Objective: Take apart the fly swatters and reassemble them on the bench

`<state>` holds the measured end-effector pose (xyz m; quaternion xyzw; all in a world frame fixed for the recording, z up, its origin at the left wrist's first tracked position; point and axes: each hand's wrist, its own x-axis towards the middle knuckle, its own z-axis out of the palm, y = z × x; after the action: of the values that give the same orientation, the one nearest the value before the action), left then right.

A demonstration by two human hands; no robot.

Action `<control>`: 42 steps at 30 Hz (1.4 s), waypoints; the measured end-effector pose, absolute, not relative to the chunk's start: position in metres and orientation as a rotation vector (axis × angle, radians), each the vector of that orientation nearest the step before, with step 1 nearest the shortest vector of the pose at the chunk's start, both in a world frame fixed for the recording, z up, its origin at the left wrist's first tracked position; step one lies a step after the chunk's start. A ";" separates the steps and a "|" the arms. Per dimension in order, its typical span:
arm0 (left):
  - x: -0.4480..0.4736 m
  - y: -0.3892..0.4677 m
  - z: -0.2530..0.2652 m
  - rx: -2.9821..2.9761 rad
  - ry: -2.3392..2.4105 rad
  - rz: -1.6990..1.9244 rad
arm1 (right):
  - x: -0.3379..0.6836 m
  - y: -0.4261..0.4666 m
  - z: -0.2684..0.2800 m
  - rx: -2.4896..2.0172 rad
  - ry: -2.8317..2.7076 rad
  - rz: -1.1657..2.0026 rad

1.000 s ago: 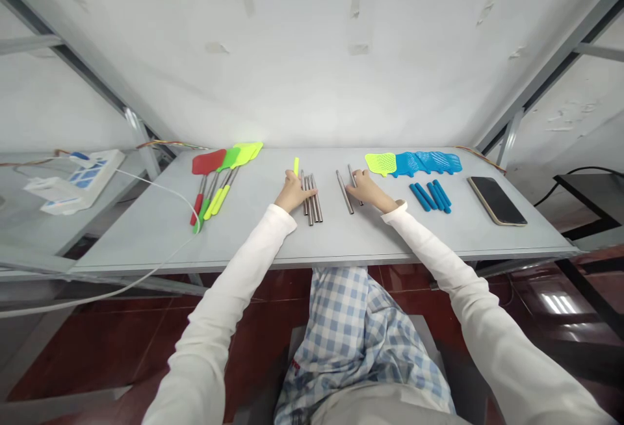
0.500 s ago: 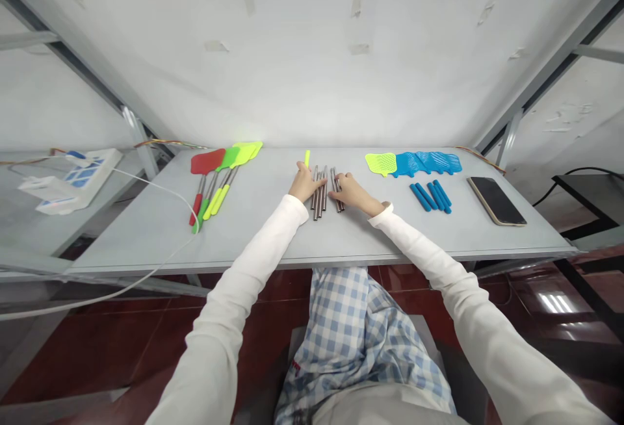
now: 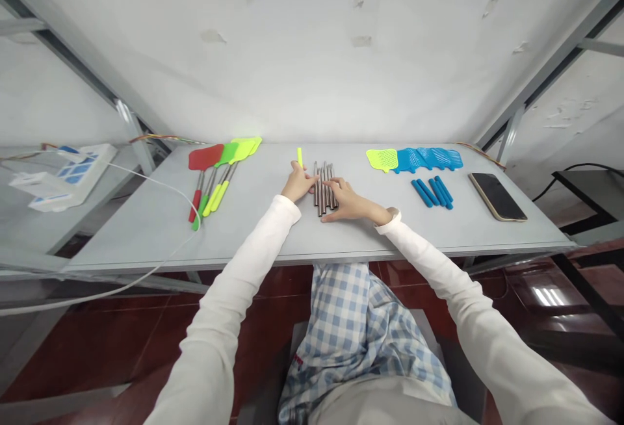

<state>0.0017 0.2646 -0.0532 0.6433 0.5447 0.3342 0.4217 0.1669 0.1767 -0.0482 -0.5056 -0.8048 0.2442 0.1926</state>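
Note:
Several slim metal tubes lie side by side on the grey table, pointing away from me. My right hand curls around their right side, fingertips over the tubes and thumb near their front ends. From the left, my left hand reaches to the edge of the bundle, its fingers partly extended; whether it presses on the tubes is hard to see. Just beyond that hand a yellow handle grip lies on the table, partly hidden by the fingers.
Left of my hands lie assembled fly swatters, including a red one and a green one. At the right are a yellow swatter head, blue heads, several blue grips and a phone. A white cable crosses the left side.
My right hand has moved left with its few tubes, which now lie against the others. My left hand has shifted slightly left. The camera view has tilted a little.

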 end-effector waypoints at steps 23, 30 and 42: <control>-0.003 0.235 -0.033 1.707 1.459 0.845 | 0.179 0.185 -0.041 -1.255 -1.932 0.725; 0.022 0.188 -0.014 2.166 1.164 0.769 | 0.172 0.178 -0.023 -1.083 -1.552 0.822; 0.005 0.218 -0.058 2.671 0.844 0.211 | 0.296 0.147 -0.037 -1.862 -1.497 0.474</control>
<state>0.0046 0.2185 -0.0578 0.9377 0.2963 0.0740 0.1655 0.2955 0.1471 -0.0365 -0.7172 -0.5769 0.1827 0.3455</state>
